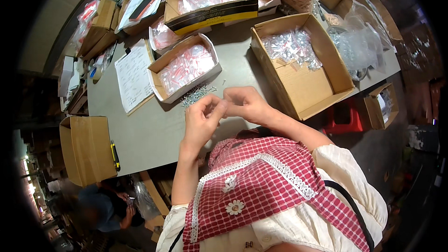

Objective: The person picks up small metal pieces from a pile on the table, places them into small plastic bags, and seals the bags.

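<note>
Fingertips meeting, my left hand (201, 120) and my right hand (248, 104) are close together above the near part of the grey table. Both are closed in a pinch. Whatever sits between the fingers is hidden or too small to make out. Just beyond my left hand lies a loose pile of small metal screws (195, 95). Behind that pile stands a white open box (216, 71) with many small clear bags with red strips. To the right of my right hand is a large cardboard box (322, 94), partly filled with clear bags of metal parts.
A black and yellow box (212, 20) of clear bags stands at the back. Left of the white box lies a clipboard with a written sheet (132, 75). An upright cardboard box (88, 149) and yellow cutter (115, 155) are at the left edge. A red stool (343, 120) stands right.
</note>
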Tool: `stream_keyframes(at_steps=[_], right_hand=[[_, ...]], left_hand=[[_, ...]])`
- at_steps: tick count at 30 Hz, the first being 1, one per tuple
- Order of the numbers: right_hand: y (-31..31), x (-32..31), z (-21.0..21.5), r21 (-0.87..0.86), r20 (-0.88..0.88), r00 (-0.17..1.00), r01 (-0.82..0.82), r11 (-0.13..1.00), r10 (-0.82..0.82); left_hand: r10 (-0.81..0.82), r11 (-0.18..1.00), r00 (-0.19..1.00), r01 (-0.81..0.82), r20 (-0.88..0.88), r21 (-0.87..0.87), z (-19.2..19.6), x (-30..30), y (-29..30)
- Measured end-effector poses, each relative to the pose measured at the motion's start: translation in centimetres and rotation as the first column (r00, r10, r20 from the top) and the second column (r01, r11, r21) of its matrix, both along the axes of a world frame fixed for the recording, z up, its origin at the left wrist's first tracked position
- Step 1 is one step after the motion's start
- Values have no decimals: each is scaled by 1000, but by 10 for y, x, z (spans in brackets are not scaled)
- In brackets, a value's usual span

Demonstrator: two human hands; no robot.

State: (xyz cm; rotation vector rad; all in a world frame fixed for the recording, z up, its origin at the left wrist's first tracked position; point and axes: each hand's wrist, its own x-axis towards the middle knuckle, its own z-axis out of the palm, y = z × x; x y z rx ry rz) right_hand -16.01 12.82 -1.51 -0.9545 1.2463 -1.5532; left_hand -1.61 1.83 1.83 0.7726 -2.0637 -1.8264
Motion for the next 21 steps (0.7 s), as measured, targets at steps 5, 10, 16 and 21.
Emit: stream_keyframes(at_steps=[5, 10, 16, 21], right_hand=[[4, -1, 10, 91, -108, 993, -47, 995, 56], [5, -12, 12, 169, -177, 980, -58, 984, 89], [2, -3, 22, -53, -488, 867, 86, 995, -101], [4, 4, 24, 0, -359, 931, 72, 997, -68]], left_hand=[[-79, 985, 997, 78, 1, 153, -2, 4, -5], [-34, 972, 999, 42, -38, 232, -10, 2, -15], [78, 969, 988, -44, -132, 242, -11, 5, -12], [151, 962, 969, -99, -194, 254, -20, 9, -7]])
